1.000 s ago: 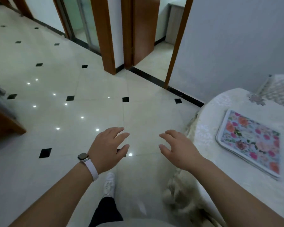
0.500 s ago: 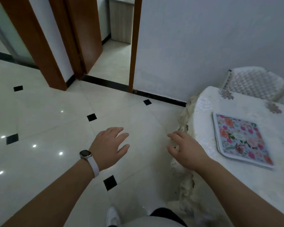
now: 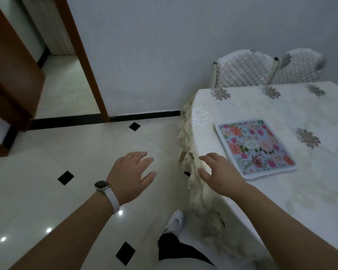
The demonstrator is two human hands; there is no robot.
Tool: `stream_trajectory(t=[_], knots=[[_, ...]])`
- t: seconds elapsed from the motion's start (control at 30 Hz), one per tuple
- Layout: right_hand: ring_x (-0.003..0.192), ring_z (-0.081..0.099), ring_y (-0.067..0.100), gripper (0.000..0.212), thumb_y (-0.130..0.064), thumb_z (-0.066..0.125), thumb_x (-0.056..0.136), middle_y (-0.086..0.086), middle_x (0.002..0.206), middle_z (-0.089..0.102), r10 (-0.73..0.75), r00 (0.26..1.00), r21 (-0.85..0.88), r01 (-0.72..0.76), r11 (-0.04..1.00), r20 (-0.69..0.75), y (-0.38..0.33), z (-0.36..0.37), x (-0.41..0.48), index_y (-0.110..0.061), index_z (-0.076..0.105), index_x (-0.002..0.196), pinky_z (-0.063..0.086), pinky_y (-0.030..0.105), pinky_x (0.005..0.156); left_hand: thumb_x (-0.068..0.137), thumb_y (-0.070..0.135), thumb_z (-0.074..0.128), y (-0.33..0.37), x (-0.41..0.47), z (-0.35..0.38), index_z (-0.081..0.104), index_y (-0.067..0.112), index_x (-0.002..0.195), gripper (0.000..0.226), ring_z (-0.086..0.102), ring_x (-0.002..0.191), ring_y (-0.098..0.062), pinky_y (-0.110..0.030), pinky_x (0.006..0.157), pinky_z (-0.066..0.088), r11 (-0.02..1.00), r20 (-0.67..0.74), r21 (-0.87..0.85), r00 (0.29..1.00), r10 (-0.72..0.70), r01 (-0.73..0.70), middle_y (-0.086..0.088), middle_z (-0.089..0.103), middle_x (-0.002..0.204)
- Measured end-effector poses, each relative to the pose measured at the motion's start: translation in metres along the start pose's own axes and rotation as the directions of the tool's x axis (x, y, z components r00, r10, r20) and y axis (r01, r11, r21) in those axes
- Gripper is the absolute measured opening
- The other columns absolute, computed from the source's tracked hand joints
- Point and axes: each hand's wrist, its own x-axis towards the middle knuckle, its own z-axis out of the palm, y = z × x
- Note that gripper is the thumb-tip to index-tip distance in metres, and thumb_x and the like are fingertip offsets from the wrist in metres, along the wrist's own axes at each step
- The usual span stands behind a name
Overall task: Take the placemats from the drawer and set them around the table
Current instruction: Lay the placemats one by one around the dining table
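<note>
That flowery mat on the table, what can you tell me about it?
The floral placemat is a rectangle with rounded corners and a pale border, printed with pink, orange and red flowers on light blue. It looks thin, though extra edges along its near side hint at more than one stacked. It lies flat, turned at an angle, near the rounded edge of the table, on the cream tablecloth. Neither hand touches it; the right hand hovers nearest.

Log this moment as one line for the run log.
left hand open, empty, over floor | right hand open, empty, at table edge | floral placemat flat on table | two chairs behind
</note>
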Motion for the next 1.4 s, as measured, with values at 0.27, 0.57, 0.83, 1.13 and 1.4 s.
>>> stream_trajectory(t=[0.27, 0.57, 0.83, 1.13, 1.4], knots=[[0.123, 0.049, 0.024, 0.051, -0.046, 0.048, 0.097, 0.000, 0.142, 0.049, 0.187, 0.981, 0.102, -0.181, 0.978, -0.051, 0.080, -0.023, 0.073, -0.022, 0.047, 0.143, 0.042, 0.037, 0.098, 0.088, 0.053, 0.044, 0.006, 0.156, 0.022, 0.067, 0.018, 0.117, 0.051, 0.061, 0.109, -0.027, -0.042, 0.083, 0.051, 0.987, 0.101, 0.024, 0.983, 0.154, -0.158, -0.009, 0.064, 0.123], [0.127, 0.047, 0.021, 0.052, -0.042, 0.049, 0.098, 0.000, 0.145, 0.046, 0.388, 0.910, 0.158, -0.365, 0.917, -0.150, 0.153, -0.075, 0.100, -0.024, 0.043, 0.146, 0.044, 0.037, 0.097, 0.089, 0.053, 0.045, 0.059, 0.286, 0.052, 0.068, 0.016, 0.115, 0.051, 0.062, 0.106, -0.031, -0.045, 0.084, 0.053, 0.926, 0.111, -0.099, 0.921, 0.374, -0.364, -0.011, 0.065, 0.120], [0.125, 0.047, 0.019, 0.051, -0.045, 0.047, 0.098, -0.001, 0.144, 0.047, 0.613, 0.782, 0.214, -0.583, 0.784, -0.115, 0.181, -0.048, 0.080, -0.024, 0.046, 0.144, 0.042, 0.034, 0.098, 0.083, 0.044, 0.047, 0.090, 0.369, 0.105, 0.069, 0.017, 0.114, 0.047, 0.063, 0.107, -0.031, -0.045, 0.081, 0.054, 0.813, 0.197, -0.201, 0.790, 0.581, -0.547, -0.011, 0.066, 0.121], [0.119, 0.052, 0.020, 0.044, -0.040, 0.046, 0.099, 0.001, 0.138, 0.051, 0.864, 0.502, 0.311, -0.825, 0.472, 0.021, 0.175, -0.024, 0.112, -0.022, 0.052, 0.139, 0.046, 0.033, 0.093, 0.082, 0.048, 0.047, 0.084, 0.468, 0.173, 0.069, 0.020, 0.112, 0.047, 0.065, 0.101, -0.028, -0.042, 0.076, 0.055, 0.613, 0.343, -0.335, 0.513, 0.787, -0.715, -0.008, 0.067, 0.115], [0.113, 0.055, 0.023, 0.034, -0.036, 0.052, 0.097, 0.003, 0.122, 0.056, 0.970, 0.216, 0.402, -0.903, 0.154, 0.112, 0.162, -0.017, 0.148, -0.020, 0.059, 0.126, 0.045, 0.033, 0.088, 0.078, 0.042, 0.047, 0.087, 0.533, 0.207, 0.069, 0.018, 0.104, 0.042, 0.066, 0.092, -0.028, -0.039, 0.070, 0.054, 0.417, 0.378, -0.389, 0.271, 0.885, -0.822, -0.007, 0.068, 0.106]])
